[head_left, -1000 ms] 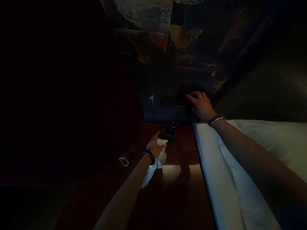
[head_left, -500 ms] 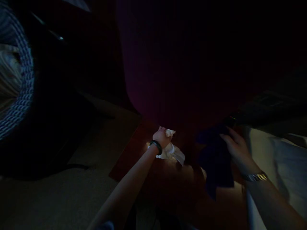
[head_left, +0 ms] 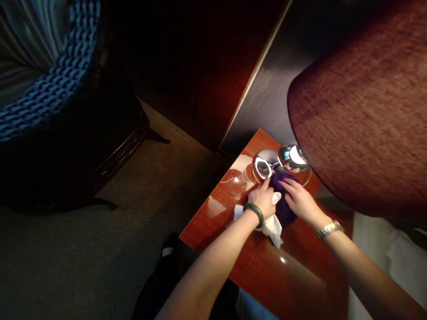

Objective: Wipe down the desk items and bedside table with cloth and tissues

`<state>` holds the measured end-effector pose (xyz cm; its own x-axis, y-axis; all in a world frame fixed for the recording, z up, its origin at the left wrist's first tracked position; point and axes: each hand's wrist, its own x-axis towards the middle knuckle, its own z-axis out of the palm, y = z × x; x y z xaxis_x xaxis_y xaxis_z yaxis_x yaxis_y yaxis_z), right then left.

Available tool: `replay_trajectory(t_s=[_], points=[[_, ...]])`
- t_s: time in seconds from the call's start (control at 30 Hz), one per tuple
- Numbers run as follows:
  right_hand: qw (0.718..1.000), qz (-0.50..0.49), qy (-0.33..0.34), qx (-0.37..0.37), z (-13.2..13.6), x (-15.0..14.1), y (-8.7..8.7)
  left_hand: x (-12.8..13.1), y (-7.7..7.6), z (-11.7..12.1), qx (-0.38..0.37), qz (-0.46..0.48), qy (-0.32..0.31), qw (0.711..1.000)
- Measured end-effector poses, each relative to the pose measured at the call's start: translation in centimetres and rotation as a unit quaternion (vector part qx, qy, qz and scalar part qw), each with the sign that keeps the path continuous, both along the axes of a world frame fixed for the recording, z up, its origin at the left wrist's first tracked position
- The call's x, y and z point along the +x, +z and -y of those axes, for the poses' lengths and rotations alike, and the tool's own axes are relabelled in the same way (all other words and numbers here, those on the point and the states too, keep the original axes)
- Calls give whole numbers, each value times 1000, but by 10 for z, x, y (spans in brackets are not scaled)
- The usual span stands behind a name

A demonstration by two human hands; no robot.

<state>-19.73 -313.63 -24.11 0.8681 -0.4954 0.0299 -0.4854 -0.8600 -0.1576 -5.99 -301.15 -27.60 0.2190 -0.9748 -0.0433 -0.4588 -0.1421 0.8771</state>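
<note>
My left hand (head_left: 263, 200), with a green bangle on the wrist, is closed on a white cloth (head_left: 271, 226) on a glossy reddish wooden bedside table (head_left: 267, 266). Its forefinger touches the chrome lamp base (head_left: 265, 165). My right hand (head_left: 300, 199), wearing a metal watch, presses a purple cloth (head_left: 283, 201) against the foot of the lamp, beside the chrome ball (head_left: 291, 156) of the lamp stem. The big dark red lampshade (head_left: 363, 115) hangs over both hands.
A dark wooden panel (head_left: 267, 84) stands behind the table. A chair with a blue patterned cushion (head_left: 56, 80) stands at the left on brown carpet (head_left: 100, 249). White bedding (head_left: 393, 262) lies at the right edge. A dark shoe (head_left: 167, 266) shows below the table.
The light came on and the view swung down to the lamp base. My right hand left the wall switch, picked up the purple cloth and brought it to the lamp; my left hand moved there too.
</note>
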Motion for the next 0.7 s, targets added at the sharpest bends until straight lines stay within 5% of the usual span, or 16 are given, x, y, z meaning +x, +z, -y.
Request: replay_trajectory(t_s=[0.1,0.2,0.27,0.37,0.53,0.6,0.7], points=[[999,-2,35,-26,-6,60,-3,2,-4,-9,5,-70,28,997],[999,-13,-15,-31,5,122,-21,7,-8,-26,-16,-123,47,991],[999,-23,-32,-19,6,135,-27,12,-8,-36,-20,-147,47,988],[1000,-13,-4,16,-21,99,-16,21,-8,-46,1,-169,49,984],[986,38,-58,151,-87,-15,25,43,-8,-93,66,-288,117,948],[971,34,-139,189,-85,-41,33,54,-5,-132,130,-363,155,910],[963,31,-256,75,-50,-40,28,69,-3,-208,235,-439,220,839]])
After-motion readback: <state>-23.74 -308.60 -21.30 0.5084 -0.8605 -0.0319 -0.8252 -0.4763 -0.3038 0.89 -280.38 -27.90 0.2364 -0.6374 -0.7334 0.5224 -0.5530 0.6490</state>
